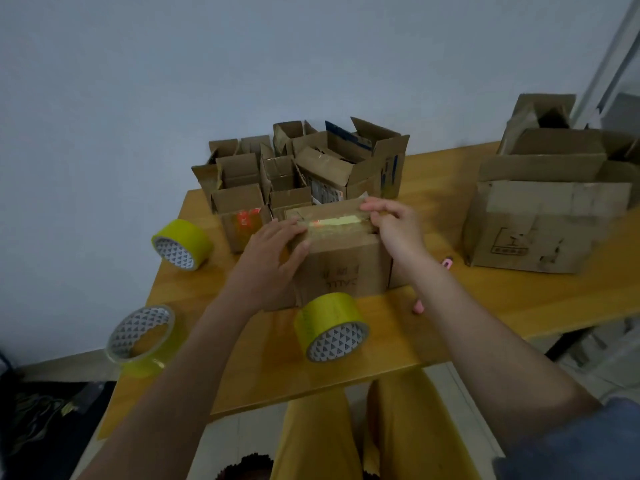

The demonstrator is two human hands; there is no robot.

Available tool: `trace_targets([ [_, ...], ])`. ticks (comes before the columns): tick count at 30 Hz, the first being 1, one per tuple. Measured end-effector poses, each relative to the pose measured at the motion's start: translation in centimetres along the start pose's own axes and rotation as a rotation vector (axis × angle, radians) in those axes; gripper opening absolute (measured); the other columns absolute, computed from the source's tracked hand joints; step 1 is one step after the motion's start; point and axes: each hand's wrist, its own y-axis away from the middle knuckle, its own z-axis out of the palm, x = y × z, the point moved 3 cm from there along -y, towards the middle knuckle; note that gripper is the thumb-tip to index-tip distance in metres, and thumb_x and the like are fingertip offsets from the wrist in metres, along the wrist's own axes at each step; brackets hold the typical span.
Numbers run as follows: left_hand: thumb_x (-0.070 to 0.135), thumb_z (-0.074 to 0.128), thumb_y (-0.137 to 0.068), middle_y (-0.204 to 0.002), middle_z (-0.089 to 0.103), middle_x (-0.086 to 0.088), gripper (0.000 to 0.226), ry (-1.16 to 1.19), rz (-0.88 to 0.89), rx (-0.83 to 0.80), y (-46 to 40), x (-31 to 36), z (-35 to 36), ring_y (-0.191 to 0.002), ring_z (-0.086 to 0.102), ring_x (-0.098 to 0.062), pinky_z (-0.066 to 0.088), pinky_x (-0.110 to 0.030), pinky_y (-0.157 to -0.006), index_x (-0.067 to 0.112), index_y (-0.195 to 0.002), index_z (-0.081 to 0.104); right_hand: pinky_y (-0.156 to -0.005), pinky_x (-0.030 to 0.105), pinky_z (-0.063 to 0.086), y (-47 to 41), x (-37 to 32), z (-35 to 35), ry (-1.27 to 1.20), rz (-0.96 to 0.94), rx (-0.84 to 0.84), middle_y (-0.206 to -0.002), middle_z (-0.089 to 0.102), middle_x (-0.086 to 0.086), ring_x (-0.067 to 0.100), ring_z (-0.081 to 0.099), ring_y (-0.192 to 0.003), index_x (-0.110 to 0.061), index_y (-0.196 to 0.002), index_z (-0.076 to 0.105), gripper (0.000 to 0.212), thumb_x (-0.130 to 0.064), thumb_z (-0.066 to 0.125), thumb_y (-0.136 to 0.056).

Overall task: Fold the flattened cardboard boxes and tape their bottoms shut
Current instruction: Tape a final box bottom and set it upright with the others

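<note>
The small brown cardboard box (341, 261) sits on the yellow wooden table (485, 299) with a strip of tape already across its top seam. The left hand (273, 251) presses flat on one end. The right hand (394, 225) pinches the tape. Many folded boxes (304, 164) wait behind. 3 yellow tape rolls (330, 327) lie near.

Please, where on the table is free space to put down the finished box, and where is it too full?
Bare wood lies between the box being taped and the big box at right, beyond the small pink item. Another patch lies on the near right table edge, right of the nearest yellow tape roll. The back is crowded with the cluster of small boxes.
</note>
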Motion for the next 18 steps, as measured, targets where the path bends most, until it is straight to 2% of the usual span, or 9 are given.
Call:
trace_targets([
  [3, 0.033, 0.044, -0.102, -0.148, 0.042, -0.005, 0.047, -0.071, 0.073, 0.014, 0.1, 1.3, -0.7, -0.138, 0.031, -0.021, 0.023, -0.040, -0.117, 0.017, -0.146, 0.040, -0.103, 0.038, 0.044, 0.5, -0.3, -0.1, 0.233, -0.166, -0.010, -0.123, 0.058, -0.016, 0.018, 0.047, -0.124, -0.031, -0.115, 0.067, 0.023, -0.024, 0.055, -0.098],
  [5, 0.032, 0.043, -0.102, -0.153, 0.035, -0.007, 0.049, -0.094, 0.090, 0.033, 0.1, 2.0, -1.3, -0.142, 0.026, -0.024, 0.016, -0.036, -0.115, 0.016, -0.148, 0.037, -0.108, 0.043, 0.040, 1.0, -0.7, -0.5, 0.257, -0.222, -0.018, -0.125, 0.056, -0.019, 0.018, 0.043, -0.128, -0.033, -0.123, 0.063, 0.027, -0.031, 0.054, -0.098],
  [8, 0.039, 0.039, -0.102, -0.161, 0.017, -0.005, 0.053, -0.080, 0.073, 0.055, 0.6, 2.4, -1.9, -0.148, 0.010, -0.023, 0.008, -0.035, -0.116, 0.021, -0.151, 0.031, -0.114, 0.042, 0.033, 1.7, -1.5, -1.1, 0.216, -0.301, 0.001, -0.141, 0.051, -0.015, 0.017, 0.038, -0.135, -0.032, -0.132, 0.058, 0.034, -0.034, 0.054, -0.098],
  [11, 0.056, 0.038, -0.094, -0.162, 0.010, -0.004, 0.065, -0.003, 0.050, 0.125, 2.0, 3.0, -2.3, -0.148, 0.006, -0.025, 0.014, -0.043, -0.116, 0.028, -0.152, 0.028, -0.114, 0.038, 0.031, 2.8, -2.1, -2.0, 0.191, -0.336, 0.040, -0.139, 0.044, -0.022, 0.013, 0.033, -0.137, -0.037, -0.137, 0.051, 0.039, -0.037, 0.053, -0.099],
  [14, 0.070, 0.043, -0.082, -0.147, 0.028, -0.009, 0.079, 0.041, 0.046, 0.227, 4.1, 3.2, -2.2, -0.138, 0.024, -0.021, 0.024, -0.032, -0.111, 0.021, -0.144, 0.038, -0.112, 0.037, 0.036, 3.6, -2.3, -2.8, 0.143, -0.349, 0.061, -0.117, 0.034, -0.041, 0.012, 0.034, -0.136, -0.045, -0.138, 0.046, 0.041, -0.037, 0.054, -0.098],
  [16, 0.076, 0.051, -0.077, -0.124, 0.040, -0.005, 0.078, 0.076, 0.071, 0.279, 5.6, 3.1, -1.6, -0.116, 0.039, -0.014, 0.033, -0.018, -0.102, 0.016, -0.126, 0.047, -0.109, 0.037, 0.040, 4.1, -2.0, -3.2, 0.114, -0.376, 0.108, -0.114, 0.037, -0.039, 0.011, 0.039, -0.131, -0.044, -0.133, 0.050, 0.038, -0.029, 0.055, -0.098],
  [18, 0.075, 0.060, -0.071, -0.112, 0.045, 0.004, 0.071, 0.175, 0.006, 0.184, 7.0, 2.9, -0.7, -0.102, 0.048, -0.011, 0.044, -0.017, -0.091, 0.019, -0.113, 0.048, -0.102, 0.030, 0.045, 4.7, -1.7, -3.4, 0.085, -0.398, 0.191, -0.111, 0.044, -0.031, 0.010, 0.046, -0.121, -0.038, -0.124, 0.057, 0.034, -0.017, 0.055, -0.097],
])
